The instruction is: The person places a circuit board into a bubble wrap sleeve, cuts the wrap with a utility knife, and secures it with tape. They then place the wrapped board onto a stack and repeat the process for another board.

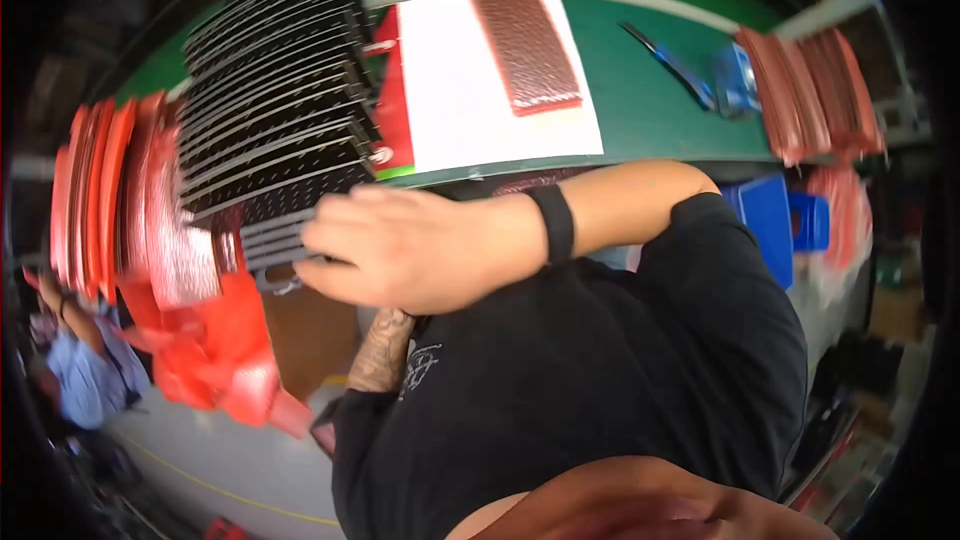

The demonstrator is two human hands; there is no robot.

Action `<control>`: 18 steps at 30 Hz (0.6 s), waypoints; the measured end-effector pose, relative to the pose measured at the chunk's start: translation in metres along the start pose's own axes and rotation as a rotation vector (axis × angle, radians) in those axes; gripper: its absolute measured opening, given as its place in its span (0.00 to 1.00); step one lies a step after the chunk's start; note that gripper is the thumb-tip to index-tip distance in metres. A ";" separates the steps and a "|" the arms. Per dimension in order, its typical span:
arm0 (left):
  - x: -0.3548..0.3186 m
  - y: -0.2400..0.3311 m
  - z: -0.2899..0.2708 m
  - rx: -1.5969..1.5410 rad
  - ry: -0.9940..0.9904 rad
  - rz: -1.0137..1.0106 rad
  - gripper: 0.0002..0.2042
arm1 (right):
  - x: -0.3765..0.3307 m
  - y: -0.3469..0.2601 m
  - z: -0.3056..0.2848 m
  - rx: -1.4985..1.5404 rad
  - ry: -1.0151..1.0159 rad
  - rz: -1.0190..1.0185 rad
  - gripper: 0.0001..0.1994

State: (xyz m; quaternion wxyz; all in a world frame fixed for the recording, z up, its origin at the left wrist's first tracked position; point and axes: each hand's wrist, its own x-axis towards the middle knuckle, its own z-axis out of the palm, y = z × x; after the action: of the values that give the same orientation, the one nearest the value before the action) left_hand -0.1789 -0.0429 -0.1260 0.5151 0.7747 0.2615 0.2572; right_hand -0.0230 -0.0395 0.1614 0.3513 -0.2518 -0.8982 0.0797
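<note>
My right hand (400, 248), with a black band on its wrist, reaches leftward across my body. Its fingers are somewhat blurred but look stretched out and apart. They overlap the end of a grey slotted panel (272, 242) at the near end of a stack of black slotted metal panels (275, 90); whether they touch it I cannot tell. Of my left arm, only the tattooed forearm (380, 352) shows; my left hand is hidden behind the right one. Beyond my right hand, a reddish bubble-wrap pouch (522, 35) lies on a white sheet (445, 80) on the green table (640, 130).
Red bubble-wrap pouches (95, 195) stand left of the stack, with loose red wrap (215, 350) hanging below. A blue-handled cutter (680, 75), a blue tape dispenser (737, 80) and more pouches (810, 90) are at right. Blue bins (765, 225) stand below. Another person (85, 360) is at far left.
</note>
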 end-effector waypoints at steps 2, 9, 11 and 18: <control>0.007 0.024 0.004 -0.103 0.021 -0.109 0.18 | -0.043 -0.006 -0.018 0.150 -0.004 0.064 0.16; 0.082 0.155 0.009 0.580 -0.658 -0.076 0.09 | -0.246 0.003 -0.054 0.168 0.006 0.854 0.18; 0.088 0.115 0.019 0.432 -0.563 -0.271 0.08 | -0.305 0.007 -0.033 0.115 0.056 0.938 0.18; 0.087 0.006 0.027 1.127 -0.353 -0.490 0.29 | -0.377 0.001 -0.107 0.426 0.615 1.347 0.10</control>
State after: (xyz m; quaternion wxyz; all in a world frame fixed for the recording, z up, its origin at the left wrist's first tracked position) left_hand -0.0966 -0.0046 -0.1187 0.1077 0.8751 0.4375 -0.1766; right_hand 0.2853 -0.2337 0.0181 0.5018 -0.6819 -0.3783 0.3742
